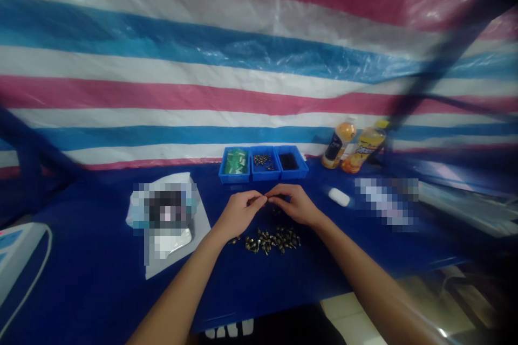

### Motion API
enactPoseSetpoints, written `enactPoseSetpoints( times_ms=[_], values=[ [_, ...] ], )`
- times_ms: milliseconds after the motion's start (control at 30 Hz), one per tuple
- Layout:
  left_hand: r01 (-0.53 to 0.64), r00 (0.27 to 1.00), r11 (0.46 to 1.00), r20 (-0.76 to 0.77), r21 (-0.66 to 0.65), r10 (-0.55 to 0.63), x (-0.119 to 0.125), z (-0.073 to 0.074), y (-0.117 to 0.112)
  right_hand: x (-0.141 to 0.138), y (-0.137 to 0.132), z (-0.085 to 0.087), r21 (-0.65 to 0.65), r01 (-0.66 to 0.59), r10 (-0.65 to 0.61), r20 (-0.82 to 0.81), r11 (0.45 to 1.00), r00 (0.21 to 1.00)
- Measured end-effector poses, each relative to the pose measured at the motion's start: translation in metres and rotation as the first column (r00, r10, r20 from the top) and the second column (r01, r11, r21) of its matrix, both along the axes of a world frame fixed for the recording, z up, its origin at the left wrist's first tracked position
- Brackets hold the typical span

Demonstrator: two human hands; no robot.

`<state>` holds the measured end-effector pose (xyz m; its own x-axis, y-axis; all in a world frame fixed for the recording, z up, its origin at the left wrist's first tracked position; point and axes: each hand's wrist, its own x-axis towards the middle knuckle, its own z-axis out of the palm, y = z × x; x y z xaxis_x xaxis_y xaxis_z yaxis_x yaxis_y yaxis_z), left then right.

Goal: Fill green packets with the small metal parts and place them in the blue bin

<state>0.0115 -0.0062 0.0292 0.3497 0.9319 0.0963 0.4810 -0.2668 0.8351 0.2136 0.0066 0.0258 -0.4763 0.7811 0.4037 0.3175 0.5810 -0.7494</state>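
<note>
My left hand (242, 213) and my right hand (294, 204) meet fingertip to fingertip above the blue table. Both are closed in a pinch, and whatever sits between the fingertips is too small to make out. Just below the hands lies a pile of small dark and brass-coloured metal parts (273, 240). Beyond my fingers stand joined blue bins: one holds green pieces (236, 162), the middle one small metallic parts (263, 161), the right one small black parts (288, 161).
Two drink bottles (339, 144) stand at the back right, with a white oval case (339, 197) in front. At left a white sheet (198, 215) carries a bag and a white object. A white device with a cable (24, 250) sits far left. Striped sheeting (243, 97) hangs behind.
</note>
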Motion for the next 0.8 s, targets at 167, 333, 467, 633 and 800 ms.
enactPoseSetpoints(
  times_ms=[167,333,467,633,800],
  values=[
    [-0.111,0.993,0.993,0.039,0.03,0.11,-0.001,0.0,0.001,0.004,0.001,-0.003,-0.083,0.109,-0.099,0.124,0.991,0.987],
    [-0.148,0.989,0.987,0.031,0.063,0.146,-0.003,0.001,0.001,0.003,0.009,-0.01,-0.186,0.231,-0.254,-0.113,0.955,0.96],
    [-0.142,0.99,0.986,0.032,0.086,0.14,-0.002,0.002,0.001,0.007,0.011,-0.012,-0.182,0.24,-0.257,-0.074,0.954,0.964],
    [-0.14,0.99,0.985,0.035,0.103,0.137,-0.003,0.002,0.001,0.02,0.01,-0.009,-0.125,0.001,0.041,0.332,0.992,0.942],
    [-0.133,0.991,0.986,0.022,0.095,0.132,-0.003,0.001,0.001,0.026,0.012,-0.01,-0.14,-0.095,0.145,0.413,0.986,0.899]
  ],
)
